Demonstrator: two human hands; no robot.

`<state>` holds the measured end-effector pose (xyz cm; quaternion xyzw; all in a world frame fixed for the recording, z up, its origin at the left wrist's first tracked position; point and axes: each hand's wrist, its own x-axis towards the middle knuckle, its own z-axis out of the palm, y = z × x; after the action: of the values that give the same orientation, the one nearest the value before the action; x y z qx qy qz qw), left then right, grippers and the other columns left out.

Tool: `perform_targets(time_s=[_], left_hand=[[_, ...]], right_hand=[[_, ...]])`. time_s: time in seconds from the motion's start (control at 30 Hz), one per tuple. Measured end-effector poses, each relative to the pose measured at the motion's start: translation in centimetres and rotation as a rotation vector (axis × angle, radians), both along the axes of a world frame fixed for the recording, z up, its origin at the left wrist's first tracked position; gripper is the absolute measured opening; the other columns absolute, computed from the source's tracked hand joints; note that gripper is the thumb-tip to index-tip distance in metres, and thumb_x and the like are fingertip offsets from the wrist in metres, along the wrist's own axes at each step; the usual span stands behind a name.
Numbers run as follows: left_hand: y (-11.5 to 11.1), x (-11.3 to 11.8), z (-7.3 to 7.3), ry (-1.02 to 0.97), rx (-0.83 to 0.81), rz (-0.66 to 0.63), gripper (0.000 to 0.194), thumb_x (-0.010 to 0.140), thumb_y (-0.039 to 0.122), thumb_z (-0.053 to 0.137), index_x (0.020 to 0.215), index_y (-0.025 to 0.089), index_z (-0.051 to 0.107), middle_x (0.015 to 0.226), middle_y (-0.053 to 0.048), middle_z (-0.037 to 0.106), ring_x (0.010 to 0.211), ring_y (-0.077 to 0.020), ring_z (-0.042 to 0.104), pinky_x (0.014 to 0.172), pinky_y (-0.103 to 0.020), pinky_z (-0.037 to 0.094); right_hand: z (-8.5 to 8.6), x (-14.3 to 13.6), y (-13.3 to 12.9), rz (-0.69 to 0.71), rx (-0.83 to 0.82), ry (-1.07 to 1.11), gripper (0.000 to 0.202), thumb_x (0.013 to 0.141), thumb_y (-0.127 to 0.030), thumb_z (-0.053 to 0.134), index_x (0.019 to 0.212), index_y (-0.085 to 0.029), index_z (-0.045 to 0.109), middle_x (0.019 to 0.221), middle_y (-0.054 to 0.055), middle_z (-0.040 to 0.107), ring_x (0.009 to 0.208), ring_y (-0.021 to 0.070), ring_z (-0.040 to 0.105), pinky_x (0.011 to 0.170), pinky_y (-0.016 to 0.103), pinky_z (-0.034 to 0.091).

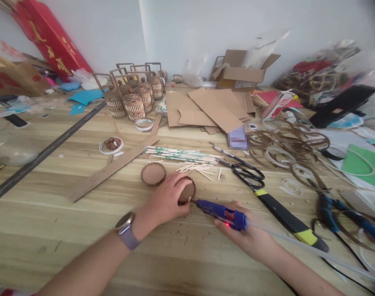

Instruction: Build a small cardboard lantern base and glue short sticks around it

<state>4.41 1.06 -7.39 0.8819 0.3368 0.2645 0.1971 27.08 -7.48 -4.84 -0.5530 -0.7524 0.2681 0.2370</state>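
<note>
My left hand point(167, 195), with a watch on its wrist, is closed on a small round brown disc point(188, 190) with a notched rim. A tiny pale piece point(189, 199) shows by the thumb and fingertip at the disc's near edge. My right hand point(245, 232) grips a blue hot glue gun point(216, 210) with a red light lit and a clear glue stick out of its back. Its nozzle points at the disc's near right edge. A second disc point(153, 174) with the same rim lies to the left. Short pale sticks point(198, 167) lie just beyond.
Scissors point(245, 170) and a yellow-black utility knife point(292, 218) lie right of the glue gun. Wrapped sticks point(181, 154), a cardboard strip point(113, 166) and small woven baskets point(134, 106) stand or lie farther back. Brown rings point(307, 174), pliers point(327, 211) and cables crowd the right.
</note>
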Motion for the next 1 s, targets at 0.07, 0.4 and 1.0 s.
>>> perform_targets(time_s=[0.07,0.4,1.0], left_hand=[[0.01,-0.01,0.01,0.0,0.008,-0.002,0.051,0.069,0.012,0.065,0.118,0.02,0.055,0.133,-0.014,0.055,0.126,-0.0318,0.05,0.108,-0.05,0.042],[0.02,0.03,-0.1,-0.003,0.014,-0.001,0.049,0.069,0.012,0.065,0.117,0.017,0.056,0.133,-0.015,0.055,0.126,-0.032,0.05,0.109,-0.049,0.042],[0.03,-0.02,-0.07,0.02,0.008,-0.009,0.05,0.069,0.012,0.065,0.117,0.017,0.056,0.133,-0.015,0.055,0.125,-0.0321,0.05,0.108,-0.048,0.043]], right_hand=[[-0.03,-0.01,0.0,-0.003,0.005,0.001,0.026,0.09,-0.039,0.051,0.082,-0.023,0.07,0.081,0.005,0.075,0.074,0.0223,0.067,0.071,0.034,0.049],[-0.2,0.08,-0.05,0.008,0.007,-0.009,0.026,0.091,-0.039,0.051,0.082,-0.022,0.069,0.083,0.005,0.076,0.074,0.0225,0.067,0.071,0.035,0.048],[-0.34,-0.1,0.12,-0.107,-0.004,0.063,0.029,0.086,-0.046,0.054,0.082,-0.023,0.071,0.076,0.006,0.073,0.07,0.0238,0.066,0.067,0.036,0.051]])
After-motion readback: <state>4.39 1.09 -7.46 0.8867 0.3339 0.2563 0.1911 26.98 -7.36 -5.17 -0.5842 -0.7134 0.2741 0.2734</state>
